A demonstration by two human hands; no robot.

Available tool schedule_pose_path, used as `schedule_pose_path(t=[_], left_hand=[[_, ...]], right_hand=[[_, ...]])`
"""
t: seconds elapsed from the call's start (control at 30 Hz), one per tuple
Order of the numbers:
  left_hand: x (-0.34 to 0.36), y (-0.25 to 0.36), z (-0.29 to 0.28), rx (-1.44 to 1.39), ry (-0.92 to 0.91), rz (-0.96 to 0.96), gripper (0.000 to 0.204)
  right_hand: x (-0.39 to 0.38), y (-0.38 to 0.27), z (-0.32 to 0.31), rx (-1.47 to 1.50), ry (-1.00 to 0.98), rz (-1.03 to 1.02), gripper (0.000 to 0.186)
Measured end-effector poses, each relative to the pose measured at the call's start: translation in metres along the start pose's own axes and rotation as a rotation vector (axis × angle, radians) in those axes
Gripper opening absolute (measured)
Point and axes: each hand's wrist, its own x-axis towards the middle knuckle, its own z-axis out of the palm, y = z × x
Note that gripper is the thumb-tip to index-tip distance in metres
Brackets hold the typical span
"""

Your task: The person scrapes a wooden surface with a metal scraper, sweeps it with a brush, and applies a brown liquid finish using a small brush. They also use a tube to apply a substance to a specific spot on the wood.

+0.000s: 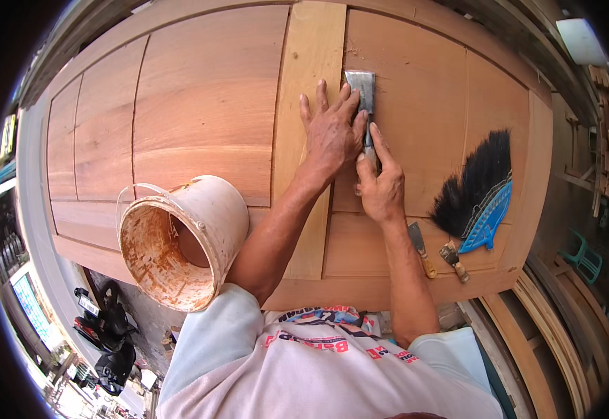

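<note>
So here I am leaning over a big wooden door [206,105] lying flat, and everything else sits somewhere on or around it. Both my hands are on a wide metal scraper [362,89], which is pressed flat against the door's surface right beside the pale upright strip [311,140] running down the middle. My left hand [332,133] is spread out, fingers flat on top of the blade and pushing it down. My right hand [381,185] sits just below it, closed around the scraper's handle with the index finger stretched up along it.

Over toward the door's right edge there's a black-bristled hand broom with a blue plastic base [477,192] lying on the panel. Just next to that, near the door's bottom rail, two smaller putty knives [421,248] with wooden handles lie side by side. On the left side of the door's lower rail a stained white bucket [182,241] is tipped on its side, mouth facing me, with rusty-brown residue inside.
</note>
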Motion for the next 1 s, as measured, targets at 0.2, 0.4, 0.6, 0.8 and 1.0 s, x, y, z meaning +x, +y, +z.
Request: schedule_pose_path(t=[0.2, 0.4, 0.6, 0.8, 1.0], left_hand=[[0.016, -0.001, -0.007, -0.033, 0.01, -0.007, 0.051], [0.03, -0.008, -0.006, 0.024, 0.106, 0.045, 0.047], [0.029, -0.013, 0.0, 0.034, 0.146, 0.079, 0.044], [0.015, -0.005, 0.009, -0.046, 0.09, 0.054, 0.045], [0.036, 0.002, 0.007, -0.031, 0.09, 0.094, 0.044]], right_hand=[[0.001, -0.024, 0.006, 0.078, -0.029, 0.158, 0.062], [0.007, -0.002, 0.011, 0.007, -0.013, 0.007, 0.062], [0.012, -0.011, 0.012, 0.03, -0.002, 0.01, 0.062], [0.017, -0.002, 0.012, 0.001, 0.023, -0.061, 0.061], [0.025, -0.016, -0.009, 0.089, -0.027, 0.107, 0.062]])
